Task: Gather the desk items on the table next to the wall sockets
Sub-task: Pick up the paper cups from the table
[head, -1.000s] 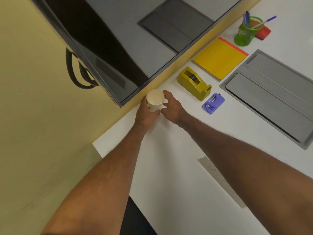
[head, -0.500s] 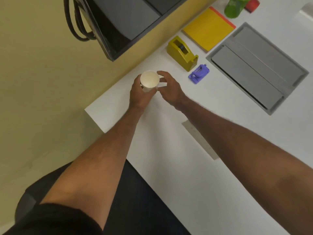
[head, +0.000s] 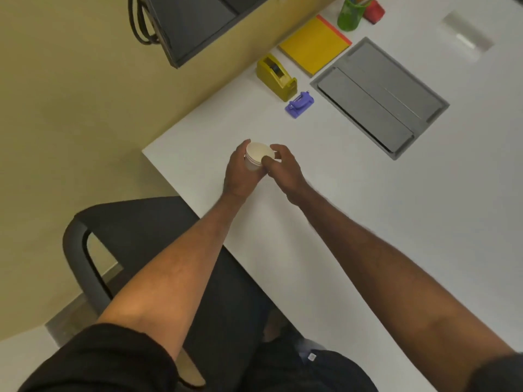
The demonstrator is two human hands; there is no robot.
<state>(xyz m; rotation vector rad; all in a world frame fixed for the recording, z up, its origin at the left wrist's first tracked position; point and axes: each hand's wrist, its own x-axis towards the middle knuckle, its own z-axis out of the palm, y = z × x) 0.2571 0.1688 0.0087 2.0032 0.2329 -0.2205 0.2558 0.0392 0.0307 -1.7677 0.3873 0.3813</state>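
I have the small stack of paper cups wrapped in my left hand and pinched at its rim by my right hand, just above the tabletop near its left corner, so next I judge it needs carrying toward the tape dispenser and purple stapler beside the grey socket panel.

Plain white surface against a mustard-yellow wall. Cream-white cup, faint ribbed lines round its side. Olive-yellow tape dispenser with a dark roll inside. Violet stapler — a touch of silver metal on top. Bright yellow notepad, orange strip along one edge. Translucent green pen pot; red object beside it. Flat grey socket panel — darker at the frame. Black chair, black sleeves.
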